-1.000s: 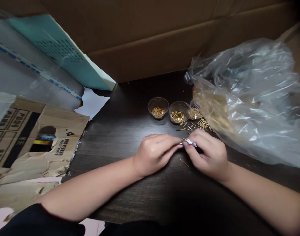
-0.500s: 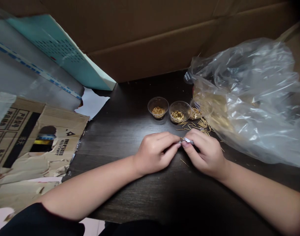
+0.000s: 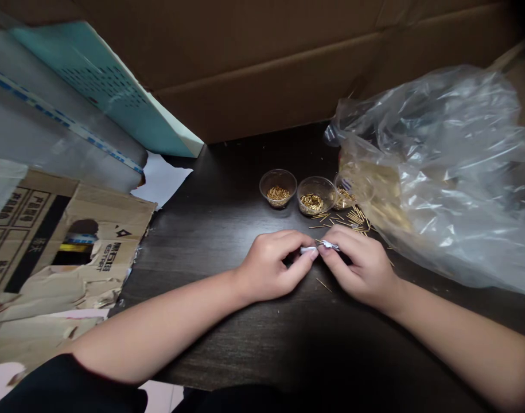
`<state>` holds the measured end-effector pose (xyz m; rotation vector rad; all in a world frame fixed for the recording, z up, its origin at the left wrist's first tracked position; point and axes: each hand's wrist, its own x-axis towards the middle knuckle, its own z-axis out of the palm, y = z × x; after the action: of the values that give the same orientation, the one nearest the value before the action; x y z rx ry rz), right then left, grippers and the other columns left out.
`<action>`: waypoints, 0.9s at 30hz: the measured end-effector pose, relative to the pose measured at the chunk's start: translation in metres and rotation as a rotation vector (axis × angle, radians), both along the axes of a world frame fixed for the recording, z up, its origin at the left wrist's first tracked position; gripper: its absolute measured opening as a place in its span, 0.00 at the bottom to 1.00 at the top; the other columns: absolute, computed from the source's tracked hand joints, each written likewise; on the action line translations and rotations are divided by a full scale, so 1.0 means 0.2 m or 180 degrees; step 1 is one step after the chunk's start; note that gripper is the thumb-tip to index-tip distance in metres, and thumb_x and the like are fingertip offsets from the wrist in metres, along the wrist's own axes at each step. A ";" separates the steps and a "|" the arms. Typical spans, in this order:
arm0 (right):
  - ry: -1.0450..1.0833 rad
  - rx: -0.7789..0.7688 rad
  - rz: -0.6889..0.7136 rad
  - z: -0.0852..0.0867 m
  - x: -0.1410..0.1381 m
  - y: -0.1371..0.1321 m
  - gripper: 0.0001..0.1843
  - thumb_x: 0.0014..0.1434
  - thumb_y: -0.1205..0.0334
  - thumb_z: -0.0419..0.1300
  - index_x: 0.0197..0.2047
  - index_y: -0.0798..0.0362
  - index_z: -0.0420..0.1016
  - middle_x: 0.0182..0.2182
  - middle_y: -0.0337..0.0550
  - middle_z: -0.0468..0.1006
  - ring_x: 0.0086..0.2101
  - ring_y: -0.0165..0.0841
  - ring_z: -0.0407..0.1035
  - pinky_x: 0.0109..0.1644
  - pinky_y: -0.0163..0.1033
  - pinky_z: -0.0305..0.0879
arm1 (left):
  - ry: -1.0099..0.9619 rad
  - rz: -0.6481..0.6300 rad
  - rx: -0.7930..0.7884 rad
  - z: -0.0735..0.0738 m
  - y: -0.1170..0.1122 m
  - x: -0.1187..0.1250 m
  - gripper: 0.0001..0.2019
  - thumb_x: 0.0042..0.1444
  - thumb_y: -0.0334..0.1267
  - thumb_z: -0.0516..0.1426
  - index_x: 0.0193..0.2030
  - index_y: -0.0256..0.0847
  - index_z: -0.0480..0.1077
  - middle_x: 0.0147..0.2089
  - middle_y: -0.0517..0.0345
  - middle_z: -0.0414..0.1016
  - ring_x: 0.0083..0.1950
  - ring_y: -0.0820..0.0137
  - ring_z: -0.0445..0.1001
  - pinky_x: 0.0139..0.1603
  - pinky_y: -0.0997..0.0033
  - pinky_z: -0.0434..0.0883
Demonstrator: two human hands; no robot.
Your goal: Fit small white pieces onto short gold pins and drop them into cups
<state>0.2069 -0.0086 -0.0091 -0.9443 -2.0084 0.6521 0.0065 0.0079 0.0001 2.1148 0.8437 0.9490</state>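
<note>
My left hand [image 3: 273,267] and my right hand [image 3: 357,265] meet low over the dark table, thumbs and fingers pinched. Between their fingertips shows a sliver of a thin gold pin [image 3: 318,241]; most of it is hidden. A small white strip [image 3: 330,245] lies at my right fingertips, and another whitish piece [image 3: 307,250] shows at my left ones; whether they are wrapped on the fingers or held, I cannot tell. Just beyond my right hand lie several loose gold pins [image 3: 358,218]. One single pin [image 3: 324,285] rests nearer me, below the hands.
Two clear cups, a left one [image 3: 278,179] and a middle one [image 3: 316,186], hold small gold pieces. A third cup [image 3: 345,198] sits partly under a large clear plastic bag [image 3: 451,172]. Cardboard [image 3: 262,86] walls the back; a torn carton [image 3: 102,229] stands left.
My left fingers and thumb have parted a little, so a whitish piece now shows between them. My right hand keeps almost the same place and pinch. The cups and loose pins have not moved.
</note>
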 end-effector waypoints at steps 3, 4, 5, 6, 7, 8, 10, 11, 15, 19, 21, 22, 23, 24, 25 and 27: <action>0.0128 -0.0193 0.0018 0.01 0.01 0.00 0.08 0.69 0.70 0.53 0.35 0.53 0.65 0.29 0.40 0.67 0.30 0.29 0.62 0.34 0.37 0.59 | -0.0100 -0.0054 -0.0239 0.01 0.01 0.00 0.04 0.62 0.33 0.58 0.39 0.34 0.74 0.34 0.54 0.78 0.33 0.73 0.74 0.38 0.73 0.70; 0.0193 -0.0285 0.0045 0.01 0.02 0.00 0.10 0.69 0.69 0.52 0.34 0.53 0.64 0.28 0.39 0.66 0.29 0.29 0.61 0.34 0.37 0.58 | -0.0142 -0.0067 -0.0385 0.02 0.01 0.00 0.05 0.62 0.34 0.58 0.38 0.34 0.73 0.33 0.55 0.77 0.33 0.73 0.73 0.37 0.73 0.70; 0.0250 -0.0380 0.0083 0.01 0.03 0.00 0.12 0.70 0.68 0.51 0.32 0.53 0.63 0.27 0.38 0.65 0.28 0.28 0.60 0.33 0.36 0.57 | -0.0186 -0.0078 -0.0557 0.02 0.01 0.00 0.06 0.62 0.35 0.58 0.37 0.35 0.73 0.32 0.55 0.76 0.32 0.74 0.72 0.36 0.74 0.69; 0.0283 -0.0466 0.0128 0.01 0.04 0.00 0.13 0.70 0.67 0.51 0.31 0.52 0.61 0.26 0.37 0.63 0.27 0.28 0.59 0.32 0.36 0.56 | -0.0228 -0.0091 -0.0739 0.03 0.02 -0.01 0.06 0.62 0.36 0.58 0.37 0.35 0.73 0.31 0.56 0.75 0.31 0.74 0.71 0.35 0.74 0.69; 0.0291 -0.0529 0.0179 0.01 0.05 0.00 0.15 0.71 0.66 0.51 0.29 0.52 0.60 0.25 0.36 0.62 0.26 0.27 0.58 0.31 0.36 0.54 | -0.0270 -0.0107 -0.0915 0.03 0.02 -0.01 0.07 0.63 0.36 0.58 0.36 0.35 0.72 0.30 0.57 0.75 0.31 0.75 0.71 0.34 0.75 0.68; 0.0275 -0.0568 0.0228 0.01 0.06 0.00 0.16 0.71 0.65 0.51 0.28 0.52 0.59 0.24 0.35 0.61 0.25 0.27 0.57 0.30 0.36 0.53 | -0.0314 -0.0126 -0.1071 0.04 0.02 -0.01 0.07 0.63 0.37 0.58 0.36 0.35 0.72 0.30 0.57 0.74 0.30 0.75 0.70 0.34 0.75 0.68; 0.0227 -0.0560 0.0314 0.01 0.06 0.01 0.18 0.70 0.65 0.51 0.27 0.52 0.57 0.23 0.34 0.59 0.24 0.26 0.55 0.29 0.36 0.51 | -0.0391 -0.0157 -0.1299 0.04 0.03 -0.01 0.08 0.63 0.38 0.58 0.37 0.35 0.72 0.30 0.57 0.74 0.30 0.76 0.70 0.33 0.75 0.67; 0.0210 -0.0537 0.0349 0.01 0.06 0.01 0.18 0.70 0.65 0.51 0.27 0.52 0.57 0.22 0.34 0.58 0.24 0.26 0.55 0.29 0.35 0.51 | -0.0415 -0.0172 -0.1369 0.04 0.03 -0.01 0.08 0.63 0.38 0.58 0.37 0.35 0.72 0.30 0.58 0.74 0.29 0.76 0.70 0.33 0.76 0.67; 0.0188 -0.0482 0.0399 0.01 0.05 0.01 0.17 0.70 0.66 0.51 0.27 0.51 0.56 0.22 0.33 0.57 0.23 0.26 0.54 0.28 0.35 0.51 | -0.0407 -0.0245 -0.1415 0.04 0.02 0.00 0.08 0.63 0.38 0.58 0.37 0.35 0.72 0.29 0.58 0.74 0.29 0.76 0.70 0.33 0.76 0.67; 0.0191 -0.0530 0.0428 0.01 0.05 0.02 0.18 0.70 0.64 0.51 0.26 0.52 0.58 0.22 0.33 0.58 0.23 0.26 0.55 0.29 0.35 0.51 | -0.0369 -0.0252 -0.1390 0.04 0.02 0.00 0.07 0.62 0.37 0.59 0.37 0.35 0.73 0.29 0.58 0.74 0.29 0.76 0.70 0.32 0.76 0.67; 0.0197 -0.0601 0.0414 0.00 0.06 0.02 0.19 0.70 0.63 0.51 0.25 0.52 0.59 0.21 0.33 0.59 0.23 0.26 0.55 0.29 0.35 0.51 | -0.0387 -0.0227 -0.1451 0.04 0.02 0.00 0.07 0.62 0.38 0.59 0.37 0.35 0.72 0.29 0.58 0.74 0.29 0.76 0.70 0.32 0.76 0.67; 0.0201 -0.0636 0.0423 0.00 0.06 0.02 0.19 0.71 0.63 0.51 0.25 0.52 0.59 0.21 0.34 0.59 0.23 0.26 0.55 0.29 0.36 0.51 | -0.0397 -0.0217 -0.1480 0.04 0.02 0.00 0.08 0.63 0.38 0.59 0.37 0.35 0.72 0.29 0.58 0.74 0.29 0.76 0.70 0.32 0.76 0.67; 0.0204 -0.0663 0.0450 0.00 0.06 0.02 0.19 0.71 0.63 0.51 0.25 0.52 0.60 0.21 0.34 0.59 0.23 0.27 0.55 0.29 0.36 0.51 | -0.0397 -0.0215 -0.1497 0.04 0.02 0.00 0.08 0.63 0.38 0.59 0.37 0.35 0.72 0.29 0.58 0.74 0.29 0.76 0.70 0.32 0.76 0.67; 0.0208 -0.0684 0.0490 0.00 0.06 0.02 0.19 0.70 0.63 0.51 0.25 0.52 0.60 0.21 0.34 0.59 0.23 0.26 0.55 0.29 0.36 0.51 | -0.0389 -0.0219 -0.1499 0.04 0.03 0.00 0.08 0.62 0.38 0.59 0.37 0.35 0.73 0.29 0.58 0.74 0.29 0.76 0.70 0.32 0.76 0.67; 0.0212 -0.0699 0.0535 0.00 0.06 0.02 0.19 0.70 0.63 0.51 0.25 0.52 0.60 0.21 0.34 0.59 0.23 0.26 0.55 0.29 0.36 0.51 | -0.0375 -0.0225 -0.1490 0.04 0.03 0.00 0.08 0.62 0.38 0.59 0.37 0.35 0.73 0.29 0.58 0.75 0.29 0.76 0.70 0.32 0.76 0.67; 0.0219 -0.0714 0.0586 0.01 0.06 0.03 0.19 0.70 0.63 0.51 0.25 0.52 0.60 0.21 0.34 0.60 0.23 0.26 0.55 0.29 0.36 0.51 | -0.0338 -0.0233 -0.1457 0.05 0.03 0.00 0.08 0.62 0.38 0.59 0.37 0.35 0.73 0.29 0.58 0.75 0.29 0.76 0.71 0.32 0.76 0.67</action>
<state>0.2185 -0.0035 -0.0080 -0.8579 -2.0050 1.0152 0.0057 0.0132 0.0093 1.6762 0.8319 0.7386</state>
